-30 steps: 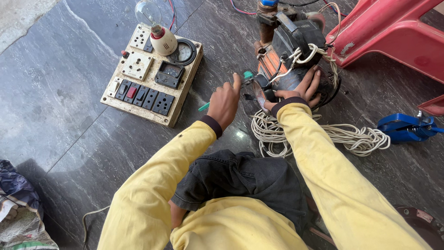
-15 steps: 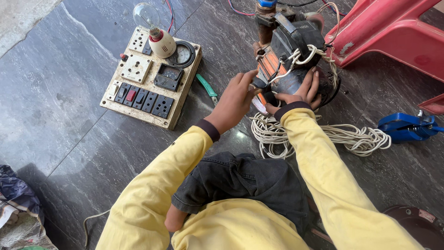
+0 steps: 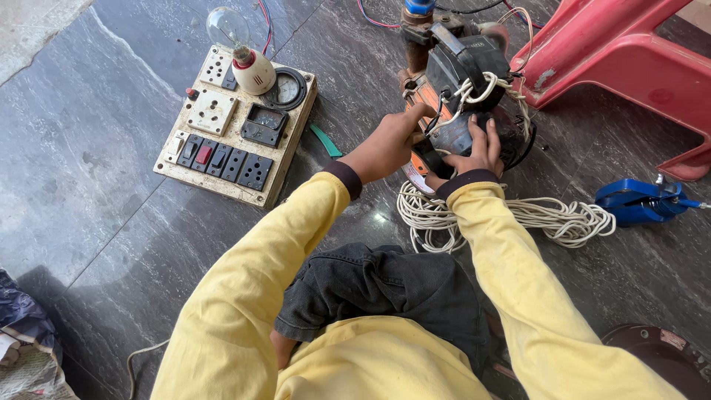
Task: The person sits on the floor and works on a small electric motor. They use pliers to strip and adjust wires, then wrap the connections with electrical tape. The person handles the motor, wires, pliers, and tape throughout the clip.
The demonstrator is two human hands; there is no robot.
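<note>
A black and orange pump motor (image 3: 463,74) stands on the dark stone floor, with white cord wound over its top. My left hand (image 3: 389,144) grips its orange left side, fingers curled around the edge. On the round black end cover rests my right hand (image 3: 474,152), fingers spread and pressed over it. Both arms wear yellow sleeves. A coil of white cord (image 3: 548,218) lies on the floor just below the motor. A green-handled tool (image 3: 326,141) lies loose on the floor, left of my left hand.
A cream test board (image 3: 237,130) with switches, sockets, meters and a clear bulb (image 3: 226,26) lies at the left. A red plastic chair (image 3: 615,52) stands at upper right, a blue tool (image 3: 637,200) at right. Cloth bundle (image 3: 22,333) at lower left.
My left hand has left the floor by the green-handled tool and moved right onto the motor's side. The green tool now lies free. My right hand stays on the end cover.
</note>
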